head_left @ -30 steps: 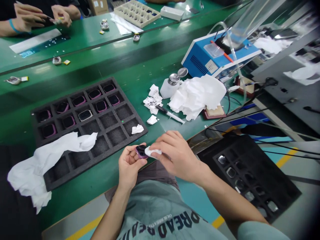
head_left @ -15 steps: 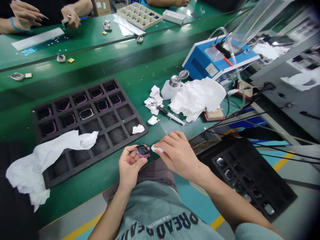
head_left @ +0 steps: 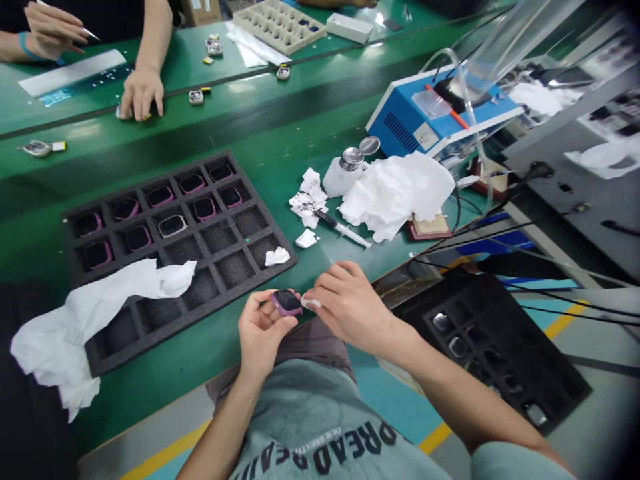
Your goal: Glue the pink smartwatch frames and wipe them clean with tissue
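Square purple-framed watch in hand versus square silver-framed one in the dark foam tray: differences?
The purple watch is held in the left hand; the silver watch lies in the dark foam tray. The purple watch's frame is purple; the silver watch's, pale. Both faces look dark.

Upper right of the frame: a blue-and-white machine point(head_left: 400, 130). Top centre: a beige compartment tray point(head_left: 260, 38) beside a small white box point(head_left: 346, 29) on a green tabletop point(head_left: 185, 55). Right of centre: a syringe point(head_left: 345, 231) near a metal-topped bottle point(head_left: 339, 177).

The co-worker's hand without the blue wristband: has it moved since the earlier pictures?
Yes: the hand came toward the camera, judged against the white strip.
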`<action>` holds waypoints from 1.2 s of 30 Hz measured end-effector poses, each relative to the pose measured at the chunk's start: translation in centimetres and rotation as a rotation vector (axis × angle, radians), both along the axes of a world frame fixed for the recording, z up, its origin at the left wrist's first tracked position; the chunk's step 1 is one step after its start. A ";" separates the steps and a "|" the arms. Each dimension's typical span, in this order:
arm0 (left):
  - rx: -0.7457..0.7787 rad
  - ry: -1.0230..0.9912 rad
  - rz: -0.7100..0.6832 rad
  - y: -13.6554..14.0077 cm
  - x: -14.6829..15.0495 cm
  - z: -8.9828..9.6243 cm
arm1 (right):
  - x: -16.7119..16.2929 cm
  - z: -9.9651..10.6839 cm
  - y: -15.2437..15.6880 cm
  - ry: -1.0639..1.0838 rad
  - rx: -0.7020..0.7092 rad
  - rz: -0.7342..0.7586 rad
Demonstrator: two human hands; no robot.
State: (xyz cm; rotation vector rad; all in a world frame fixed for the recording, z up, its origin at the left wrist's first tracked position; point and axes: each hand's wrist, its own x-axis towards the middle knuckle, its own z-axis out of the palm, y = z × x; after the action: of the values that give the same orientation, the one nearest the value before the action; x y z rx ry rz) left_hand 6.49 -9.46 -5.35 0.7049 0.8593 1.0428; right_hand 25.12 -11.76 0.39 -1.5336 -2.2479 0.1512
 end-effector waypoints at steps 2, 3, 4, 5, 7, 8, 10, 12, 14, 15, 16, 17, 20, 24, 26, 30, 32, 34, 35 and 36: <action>-0.004 -0.004 -0.005 0.1 0.1 0.1 | 0.4 0.1 -0.2 0.087 -0.014 -0.036; -0.009 -0.005 -0.008 0.1 0.1 0.1 | 0.4 0.4 -0.3 0.140 -0.009 -0.052; -0.014 -0.006 -0.012 0.1 0.2 0.2 | 0.3 0.7 -0.2 0.187 0.001 -0.054; -0.020 -0.006 -0.017 0.1 0.2 0.2 | 0.0 1.1 -0.1 0.222 0.009 -0.036; -0.033 0.002 -0.018 0.1 0.3 0.3 | -0.7 1.8 0.1 0.245 0.011 0.038; -0.039 0.006 -0.014 0.0 0.3 0.4 | -1.0 2.0 0.3 0.238 0.006 0.072; -0.049 0.008 0.004 -0.1 0.4 0.4 | -1.5 2.2 0.4 0.195 -0.003 0.105; -0.059 0.008 0.019 -0.3 0.5 0.4 | -1.8 2.1 0.3 0.129 0.013 0.092; -0.058 0.013 0.026 -0.4 0.5 0.4 | -1.7 1.7 0.0 0.047 0.037 0.064; -0.053 0.015 0.030 -0.4 0.5 0.4 | -1.6 1.4 -0.1 0.001 0.045 0.049; -0.044 0.016 0.035 -0.4 0.5 0.4 | -1.4 1.1 -0.2 -0.046 0.045 0.036; -0.034 0.016 0.041 -0.4 0.4 0.4 | -1.3 0.7 -0.4 -0.088 0.036 0.030; -0.012 0.008 0.046 -0.4 0.4 0.3 | -0.6 -0.4 -0.7 -0.082 -0.019 0.006; -0.015 -0.013 0.022 -0.4 0.3 0.4 | 0.6 -1.4 -1.2 0.528 -0.193 -0.259; -0.023 -0.024 0.017 -0.4 0.3 0.3 | 0.8 -1.6 -1.3 0.989 -0.392 -0.377; -0.041 -0.020 0.021 -0.5 0.2 0.2 | 0.1 -1.9 -1.1 1.573 -0.661 -0.444; -0.050 -0.012 0.023 -0.5 0.2 0.2 | -0.5 -2.2 -1.1 1.657 -0.663 -0.459; -0.061 -0.007 0.026 -0.6 0.3 0.3 | -1.0 -2.4 -1.2 1.662 -0.638 -0.465; -0.066 -0.004 0.028 -0.6 0.3 0.3 | -1.2 -2.5 -1.4 1.643 -0.622 -0.465; -0.068 0.002 0.030 -0.7 0.3 0.4 | -1.5 -2.6 -1.5 1.611 -0.605 -0.463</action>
State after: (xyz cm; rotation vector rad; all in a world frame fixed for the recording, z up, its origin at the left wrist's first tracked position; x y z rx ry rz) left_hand 6.80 -10.11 -4.97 0.6380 0.9053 1.0351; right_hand 23.66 -13.26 -2.22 -1.2377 -0.5569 1.3944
